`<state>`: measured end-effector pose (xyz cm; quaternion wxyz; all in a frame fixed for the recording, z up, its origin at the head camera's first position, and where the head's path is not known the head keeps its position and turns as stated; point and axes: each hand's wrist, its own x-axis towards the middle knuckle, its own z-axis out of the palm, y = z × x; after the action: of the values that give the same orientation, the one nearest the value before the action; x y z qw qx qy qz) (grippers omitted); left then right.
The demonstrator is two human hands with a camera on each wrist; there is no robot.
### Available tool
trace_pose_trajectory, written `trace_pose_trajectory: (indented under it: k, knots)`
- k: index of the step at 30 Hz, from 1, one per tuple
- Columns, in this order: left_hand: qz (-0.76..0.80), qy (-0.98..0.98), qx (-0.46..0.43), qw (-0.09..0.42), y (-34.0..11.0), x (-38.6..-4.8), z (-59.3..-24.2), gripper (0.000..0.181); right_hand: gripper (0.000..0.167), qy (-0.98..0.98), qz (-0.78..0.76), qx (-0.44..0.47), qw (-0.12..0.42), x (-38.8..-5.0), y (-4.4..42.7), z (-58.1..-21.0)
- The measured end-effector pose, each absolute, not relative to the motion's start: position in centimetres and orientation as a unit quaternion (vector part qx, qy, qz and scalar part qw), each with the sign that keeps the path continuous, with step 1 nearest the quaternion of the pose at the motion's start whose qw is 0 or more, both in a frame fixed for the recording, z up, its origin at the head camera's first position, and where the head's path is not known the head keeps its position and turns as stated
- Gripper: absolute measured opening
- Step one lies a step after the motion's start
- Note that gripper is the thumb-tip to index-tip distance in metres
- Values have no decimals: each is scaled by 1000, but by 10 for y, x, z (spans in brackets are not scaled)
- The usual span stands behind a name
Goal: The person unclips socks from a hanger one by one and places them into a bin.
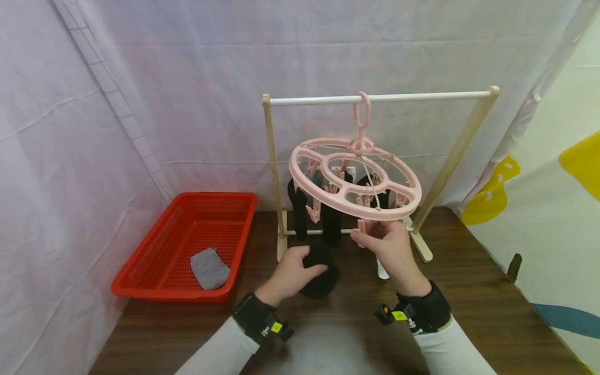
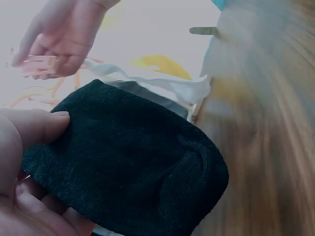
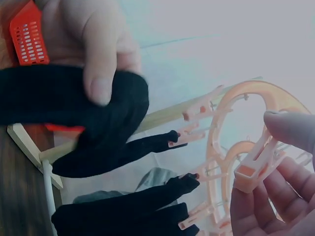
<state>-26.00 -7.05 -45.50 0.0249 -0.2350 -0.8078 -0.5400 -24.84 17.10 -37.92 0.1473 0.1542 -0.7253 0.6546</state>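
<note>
My left hand pinches a black sock between thumb and fingers, low in front of the drying rack. The sock is doubled over, its rounded end pointing away from the palm. My right hand is under the near rim of a pink round clip hanger. Its thumb and fingers grip one pink clothespin, with no cloth visible in its jaws. Other black socks hang from the hanger's clips, and a grey cloth shows behind them.
The hanger hooks over the white bar of a wooden-sided rack and tilts. A red basket at left holds a grey folded cloth. Something white hangs beside my right wrist. White curtains enclose the brown table.
</note>
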Motion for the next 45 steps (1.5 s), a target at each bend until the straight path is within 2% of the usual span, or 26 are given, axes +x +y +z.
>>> trace_pose_trajectory:
  k: [6, 13, 20, 29, 37, 41, 45]
  knots:
    - [-545, -805, -229, 39, -91, -251, -441, 26, 18, -710, 667, 156, 161, -249, 173, -379]
    - [-540, -810, -213, 86, -107, -242, -413, 21, 17, -640, 723, 188, 178, -250, 174, -377]
    - [-537, -807, -206, 134, -129, -242, -396, 26, 22, -596, 757, 188, 189, -250, 173, -375]
    - [-535, -812, -127, 196, -178, -250, -377, 24, 18, -577, 773, 175, 195, -251, 170, -375]
    - [-541, -821, -43, 179, -221, -256, -370, 28, 18, -578, 775, 167, 194, -251, 169, -376]
    - [-477, -862, 6, 171, -239, -258, -368, 30, 19, -585, 769, 165, 196, -251, 169, -376]
    - [-411, -901, 30, 137, -255, -263, -371, 27, 21, -593, 765, 161, 194, -251, 168, -376]
